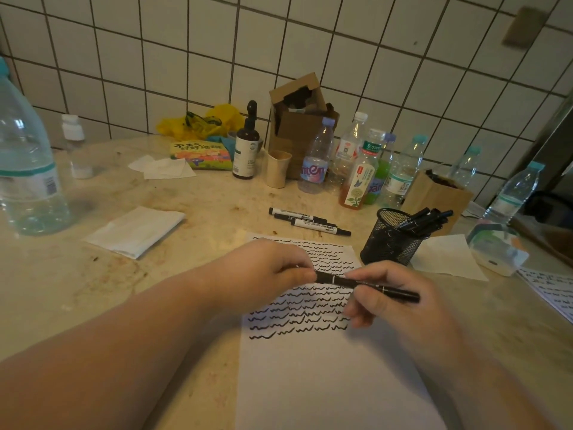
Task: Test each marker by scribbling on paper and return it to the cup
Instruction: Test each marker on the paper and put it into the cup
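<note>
White square tiles with dark grout back a stained, beige stone counter point(198, 218). We note one black marker point(369, 285) held level above the paper point(325, 373), gripped at both ends: our left hand point(263, 274) pinches its left end with curled fingers, our right hand point(393, 299) curls thumb and fingers round the middle of the barrel. Whether the left end is the cap, we cannot tell.

One white sheet lies flat under the hands, its upper half filled with rows of short, wavy black scribbles; the lower half is blank.

Beyond the sheet, three markers point(310, 221) lie side by side on the counter, white-labelled barrels with black caps. Just right of the sheet stands one black wire-mesh cup point(390, 240), round, holding a bunch of black markers point(426, 220) that lean to the right; we cannot count them exactly.

Further out: one folded white tissue point(136, 231) to the left, another tissue point(446, 257) right of the cup, one large clear plastic bottle point(28, 172) at far left, one dark brown dropper bottle point(246, 144), one small beige paper cup point(277, 169), a cluster of about six plastic drink bottles point(359, 169), and one open cardboard box point(299, 119) against the wall.
</note>
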Demonstrator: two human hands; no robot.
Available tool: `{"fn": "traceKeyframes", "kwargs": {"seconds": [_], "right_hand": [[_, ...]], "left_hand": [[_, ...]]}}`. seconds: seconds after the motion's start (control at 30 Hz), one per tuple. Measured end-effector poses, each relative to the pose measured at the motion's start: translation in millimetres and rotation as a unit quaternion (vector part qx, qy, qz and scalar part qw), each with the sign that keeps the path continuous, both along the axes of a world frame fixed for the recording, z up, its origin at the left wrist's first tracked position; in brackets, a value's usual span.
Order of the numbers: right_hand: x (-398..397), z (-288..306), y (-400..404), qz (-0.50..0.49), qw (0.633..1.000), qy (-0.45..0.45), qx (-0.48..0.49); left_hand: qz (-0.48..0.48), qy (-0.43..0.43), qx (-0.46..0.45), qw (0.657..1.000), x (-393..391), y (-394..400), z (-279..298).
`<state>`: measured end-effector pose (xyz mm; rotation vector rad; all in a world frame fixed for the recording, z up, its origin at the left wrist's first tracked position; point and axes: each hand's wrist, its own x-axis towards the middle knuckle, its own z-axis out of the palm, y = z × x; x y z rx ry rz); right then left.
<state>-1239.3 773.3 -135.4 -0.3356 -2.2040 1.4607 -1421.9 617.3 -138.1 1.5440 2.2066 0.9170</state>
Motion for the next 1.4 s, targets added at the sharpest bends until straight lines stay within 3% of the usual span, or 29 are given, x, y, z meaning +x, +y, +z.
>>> {"fn": "traceKeyframes", "kwargs": {"seconds": [0.07, 0.17, 0.3, 0.43, 0.67, 0.77, 0.9, 1.0, 1.13, 1.27, 1.4], "right_hand": [[4, 6, 0, -0.002, 0.998, -0.024, 0.049], [8, 22, 8, -0.078, 0.989, -0.013, 0.128], [0, 40, 22, -0.226, 0.970, 0.050, 0.076], [-12, 47, 41, -0.295, 0.953, 0.034, 0.069], [-38, 56, 69, -0.322, 0.942, -0.024, 0.094], [-42, 61, 64, -0.342, 0.936, 0.021, 0.084], [-38, 61, 33, -0.330, 0.919, 0.084, 0.200], [-60, 48, 25, -0.234, 0.925, -0.022, 0.297], [-107, 23, 40, -0.150, 0.890, -0.217, 0.371], [-138, 1, 58, -0.107, 0.848, -0.292, 0.429], [-156, -12, 64, -0.126, 0.831, -0.332, 0.429]], "left_hand": [[0.009, 0.057, -0.016, 0.998, -1, 1, -2], [0.031, 0.053, -0.029, 0.998, -6, -2, -7], [0.020, 0.057, -0.051, 0.997, -5, -2, -7], [0.024, 0.062, -0.057, 0.996, -5, -2, -8], [0.024, 0.059, -0.063, 0.996, -5, -2, -7], [0.024, 0.064, -0.068, 0.995, -5, -1, -7], [0.017, 0.075, -0.078, 0.994, -4, 0, -7], [0.017, 0.082, -0.086, 0.993, -2, 2, -6], [0.020, 0.092, -0.094, 0.991, -2, 2, -3], [0.023, 0.105, -0.094, 0.990, -3, 0, 0], [0.018, 0.119, -0.093, 0.988, -3, 1, 0]]}}
